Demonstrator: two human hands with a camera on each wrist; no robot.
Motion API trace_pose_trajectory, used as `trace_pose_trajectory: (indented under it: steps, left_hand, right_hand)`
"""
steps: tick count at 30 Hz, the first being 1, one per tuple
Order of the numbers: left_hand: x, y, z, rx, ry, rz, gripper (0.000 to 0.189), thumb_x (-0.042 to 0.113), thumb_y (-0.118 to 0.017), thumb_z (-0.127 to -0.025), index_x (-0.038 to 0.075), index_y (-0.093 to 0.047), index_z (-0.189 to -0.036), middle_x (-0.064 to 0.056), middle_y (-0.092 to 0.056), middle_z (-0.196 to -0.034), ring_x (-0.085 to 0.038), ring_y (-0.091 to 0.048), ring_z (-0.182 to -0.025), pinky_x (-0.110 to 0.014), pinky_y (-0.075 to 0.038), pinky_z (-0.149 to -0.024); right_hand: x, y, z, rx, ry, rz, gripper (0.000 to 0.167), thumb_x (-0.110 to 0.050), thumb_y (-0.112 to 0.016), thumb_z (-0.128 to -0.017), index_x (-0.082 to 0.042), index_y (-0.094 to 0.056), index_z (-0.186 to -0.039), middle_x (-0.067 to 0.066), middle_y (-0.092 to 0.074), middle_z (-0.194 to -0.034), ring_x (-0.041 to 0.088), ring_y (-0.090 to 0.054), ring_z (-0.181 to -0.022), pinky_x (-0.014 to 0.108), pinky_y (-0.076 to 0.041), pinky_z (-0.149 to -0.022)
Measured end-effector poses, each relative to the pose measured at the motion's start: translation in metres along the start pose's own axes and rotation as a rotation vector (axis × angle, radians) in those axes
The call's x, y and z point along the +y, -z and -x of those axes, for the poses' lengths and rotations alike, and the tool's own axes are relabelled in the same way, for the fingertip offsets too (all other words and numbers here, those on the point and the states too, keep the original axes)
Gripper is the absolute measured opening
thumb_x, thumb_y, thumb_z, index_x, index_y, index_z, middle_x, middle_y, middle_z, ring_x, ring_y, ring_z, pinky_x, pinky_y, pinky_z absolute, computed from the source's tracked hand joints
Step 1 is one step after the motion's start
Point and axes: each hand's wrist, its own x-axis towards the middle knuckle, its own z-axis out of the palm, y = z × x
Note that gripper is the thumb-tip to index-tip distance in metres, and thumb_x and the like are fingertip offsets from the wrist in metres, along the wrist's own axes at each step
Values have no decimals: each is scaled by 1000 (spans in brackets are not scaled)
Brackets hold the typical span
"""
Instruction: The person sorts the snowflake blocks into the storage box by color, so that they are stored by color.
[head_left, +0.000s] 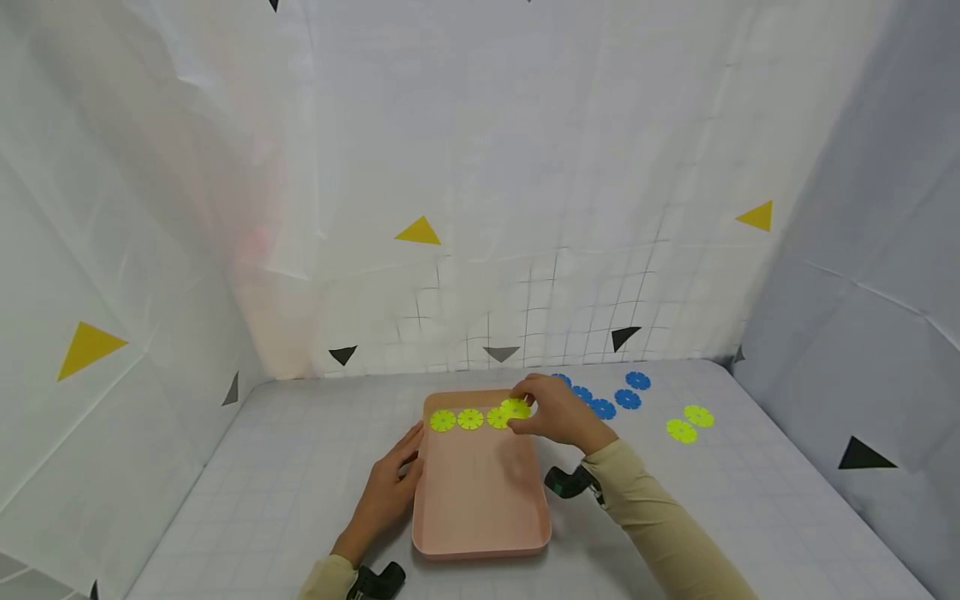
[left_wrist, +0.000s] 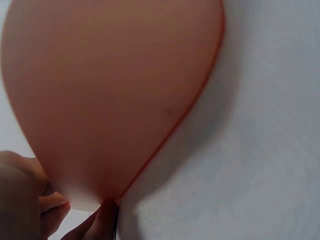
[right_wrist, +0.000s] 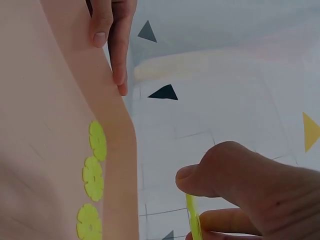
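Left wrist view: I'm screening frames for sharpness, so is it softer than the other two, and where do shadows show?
Left wrist: softer, the pink tray a smooth, dim surface, with a blurry shadow on the table along its edge; right wrist: clearer, petal outlines visible on the yellow discs; head: fairly even light, with a faint shadow on the tray near the right hand.

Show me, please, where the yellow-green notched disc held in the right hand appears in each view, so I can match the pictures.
Head: the yellow-green notched disc is slightly right of centre, below mid-height, pinched by the right hand.
Left wrist: not visible.
Right wrist: at the bottom edge, right of centre, seen nearly edge-on.
Shared landmark: the pink tray, partly visible in both wrist views.
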Motion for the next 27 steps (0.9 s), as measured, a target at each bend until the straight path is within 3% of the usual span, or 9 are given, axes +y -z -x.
trace_pose_trajectory:
  steps: [18,27]
  left_hand:
    - [-7,-2,0,15,-38,-11,52,0,-58,-105,-2,-45,-155,-13,-37,-164,-29,-50,-139,-45,-51,-104]
    - [-3,-1,0,9,-14,-2,52,-1,-58,-105,-2,-45,-155,-11,-37,-164,-29,-49,-140,-45,-50,-105]
  right_hand:
    - [-5,-22,-12,-32,19,-26,33,-17,-90,-82,-2,-76,-108,2,-67,-96,21,-61,-89,35,-58,-79]
    - [-7,-30,-18,-62,44,-30,35,-16,-90,-83,1,-75,-110,5,-67,-97,22,-62,-89,36,-58,-78]
